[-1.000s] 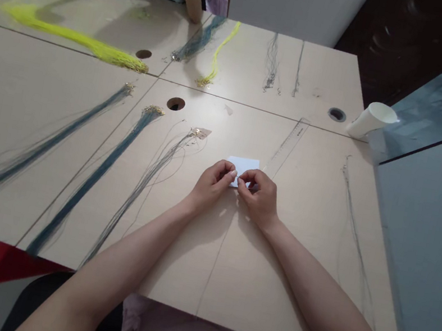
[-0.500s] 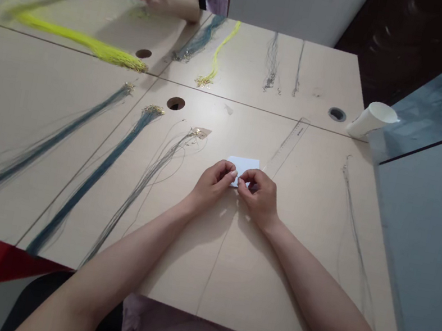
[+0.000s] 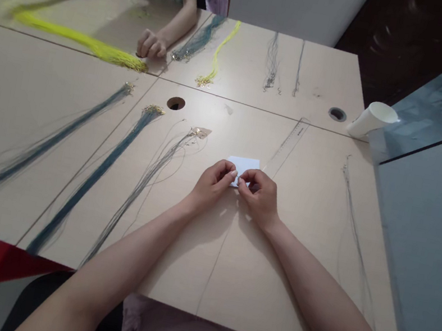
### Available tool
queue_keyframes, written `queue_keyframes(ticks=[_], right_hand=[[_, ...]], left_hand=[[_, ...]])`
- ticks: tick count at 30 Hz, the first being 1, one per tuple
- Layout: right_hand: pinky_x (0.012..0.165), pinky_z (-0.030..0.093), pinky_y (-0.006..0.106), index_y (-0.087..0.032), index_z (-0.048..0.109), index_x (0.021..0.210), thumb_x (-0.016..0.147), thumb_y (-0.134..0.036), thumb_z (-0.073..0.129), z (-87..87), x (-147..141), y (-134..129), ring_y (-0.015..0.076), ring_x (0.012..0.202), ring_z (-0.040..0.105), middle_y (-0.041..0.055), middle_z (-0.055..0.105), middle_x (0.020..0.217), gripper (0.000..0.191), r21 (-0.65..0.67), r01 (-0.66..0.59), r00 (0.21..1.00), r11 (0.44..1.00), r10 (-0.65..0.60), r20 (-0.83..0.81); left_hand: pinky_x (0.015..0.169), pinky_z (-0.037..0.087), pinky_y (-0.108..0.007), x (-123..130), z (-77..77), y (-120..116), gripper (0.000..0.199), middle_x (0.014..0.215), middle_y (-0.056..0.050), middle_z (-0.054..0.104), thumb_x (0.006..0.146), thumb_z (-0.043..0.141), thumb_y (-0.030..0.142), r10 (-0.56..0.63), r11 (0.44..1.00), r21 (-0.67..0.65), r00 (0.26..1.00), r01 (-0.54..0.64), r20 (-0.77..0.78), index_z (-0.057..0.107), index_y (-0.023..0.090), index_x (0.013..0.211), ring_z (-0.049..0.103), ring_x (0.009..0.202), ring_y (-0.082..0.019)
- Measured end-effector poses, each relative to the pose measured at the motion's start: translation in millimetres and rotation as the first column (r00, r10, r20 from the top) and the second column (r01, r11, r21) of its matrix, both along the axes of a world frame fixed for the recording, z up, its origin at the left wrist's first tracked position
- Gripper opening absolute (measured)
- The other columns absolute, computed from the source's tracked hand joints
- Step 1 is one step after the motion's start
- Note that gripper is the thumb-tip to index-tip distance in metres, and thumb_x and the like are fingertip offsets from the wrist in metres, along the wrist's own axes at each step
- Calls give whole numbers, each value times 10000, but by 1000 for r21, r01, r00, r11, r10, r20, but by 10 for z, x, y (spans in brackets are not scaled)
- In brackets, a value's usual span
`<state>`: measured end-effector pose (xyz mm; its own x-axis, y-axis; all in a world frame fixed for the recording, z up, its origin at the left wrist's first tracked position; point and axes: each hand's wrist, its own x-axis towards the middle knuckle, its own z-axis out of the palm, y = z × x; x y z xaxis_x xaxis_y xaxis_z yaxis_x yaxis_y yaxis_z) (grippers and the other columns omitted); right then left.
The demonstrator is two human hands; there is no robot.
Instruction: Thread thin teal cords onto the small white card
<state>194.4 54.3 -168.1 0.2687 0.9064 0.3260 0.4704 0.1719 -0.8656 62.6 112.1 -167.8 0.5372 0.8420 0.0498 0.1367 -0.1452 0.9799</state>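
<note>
- Our left hand (image 3: 214, 183) and right hand (image 3: 259, 196) meet nearly tip to tip, thumbs pinched to curled fingers, no gap left in either grip.
- Between them: what looks like the upper end of a thin line (image 3: 209, 280). Too fine to tell whether there's a knot or hook in there.
- Rest of that line trails down between our forearms to the near table (image 3: 310, 164) edge. Probably left loose so only the pinched end needs control.
- Hands sit low over a white card (image 3: 243, 164); likely there for contrast, since a dark line is easier to see on white.
- Clear ruler (image 3: 292, 138) lies slanted just beyond our right hand, presumably within reach for checking lengths.
- Grey bundle (image 3: 134, 201) to our left has its metallic ends by a brown scrap (image 3: 201, 133). Blue bundle (image 3: 104, 168) lies next along, roughly parallel; we'd guess that's to limit tangling.
- A few grey strands (image 3: 354, 223) lie well apart on our right, maybe to keep them separate.
- Across the table, a co-worker's hand (image 3: 153, 45) is loosely fisted near the gold end of a yellow bundle (image 3: 76, 38). Can't tell what it holds.
</note>
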Motion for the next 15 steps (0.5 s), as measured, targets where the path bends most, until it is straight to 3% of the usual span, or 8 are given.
queue_keyframes(ticks=[15], right_hand=[[543, 419, 244, -198, 562, 725, 741, -198, 533, -3, 7, 5, 119, 571, 512, -8, 590, 668, 33, -6, -1, 1000, 1000, 1, -8]], left_hand=[[606, 375, -227, 2, -1, 4, 169, 718, 14, 472, 812, 479, 343, 19, 1000, 24, 1000, -19, -2, 484, 174, 799, 436, 640, -96]])
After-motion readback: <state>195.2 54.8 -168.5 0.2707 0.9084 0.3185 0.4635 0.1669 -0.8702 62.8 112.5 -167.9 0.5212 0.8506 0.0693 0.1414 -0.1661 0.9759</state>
